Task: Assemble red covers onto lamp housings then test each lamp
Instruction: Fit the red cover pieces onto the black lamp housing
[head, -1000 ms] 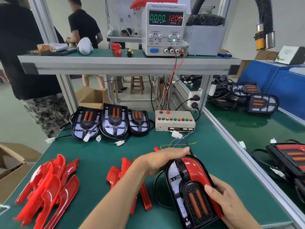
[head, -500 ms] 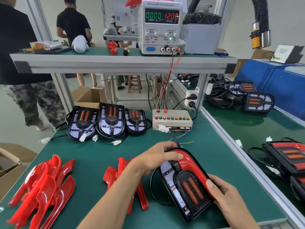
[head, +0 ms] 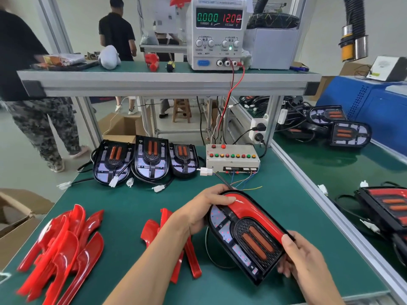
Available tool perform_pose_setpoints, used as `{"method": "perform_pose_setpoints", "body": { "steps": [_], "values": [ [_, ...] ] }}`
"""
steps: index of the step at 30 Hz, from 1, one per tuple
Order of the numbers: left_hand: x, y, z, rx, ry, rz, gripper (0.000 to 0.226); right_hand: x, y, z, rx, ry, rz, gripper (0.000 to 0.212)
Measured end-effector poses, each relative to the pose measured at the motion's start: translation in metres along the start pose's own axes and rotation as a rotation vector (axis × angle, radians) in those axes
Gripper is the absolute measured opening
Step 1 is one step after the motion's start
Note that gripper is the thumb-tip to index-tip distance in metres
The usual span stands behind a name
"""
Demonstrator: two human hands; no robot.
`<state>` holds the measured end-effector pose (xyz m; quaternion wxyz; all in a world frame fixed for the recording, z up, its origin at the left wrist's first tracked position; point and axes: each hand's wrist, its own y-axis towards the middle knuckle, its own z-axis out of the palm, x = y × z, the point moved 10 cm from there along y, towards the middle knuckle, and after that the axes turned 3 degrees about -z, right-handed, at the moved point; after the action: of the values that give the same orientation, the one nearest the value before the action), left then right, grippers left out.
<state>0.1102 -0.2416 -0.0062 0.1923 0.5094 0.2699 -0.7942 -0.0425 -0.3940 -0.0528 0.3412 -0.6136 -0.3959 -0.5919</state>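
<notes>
Red cover (head: 253, 209) — black housing (head: 256, 280)

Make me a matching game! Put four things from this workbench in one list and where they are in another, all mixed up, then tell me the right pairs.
Things:
1. power supply
2. button box
3. lamp
4. pile of red covers

Places:
A. near left of the green table
B. in both hands
C. on the upper shelf
D. at the back of the table, right of three housings

Pairs: 1-C, 2-D, 3-B, 4-A
</notes>
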Motion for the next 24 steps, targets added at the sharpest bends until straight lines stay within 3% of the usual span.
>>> {"method": "perform_pose_setpoints", "body": {
  "steps": [4, 13, 24],
  "values": [
    [0.002, 0.0, -0.001, -0.013, -0.015, 0.0, 0.048, -0.007, 0.002, 0.001, 0.003, 0.033, 0.008, 0.032],
    [0.0, 0.002, 0.004, -0.008, -0.008, 0.038, 0.038, -0.019, 0.005, -0.002, 0.03, 0.097, 0.016, 0.042],
    [-0.002, 0.002, 0.004, 0.01, 0.023, 0.041, 0.028, -0.013, 0.003, 0.004, 0.095, 0.106, -0.008, 0.03]
  ]
}}
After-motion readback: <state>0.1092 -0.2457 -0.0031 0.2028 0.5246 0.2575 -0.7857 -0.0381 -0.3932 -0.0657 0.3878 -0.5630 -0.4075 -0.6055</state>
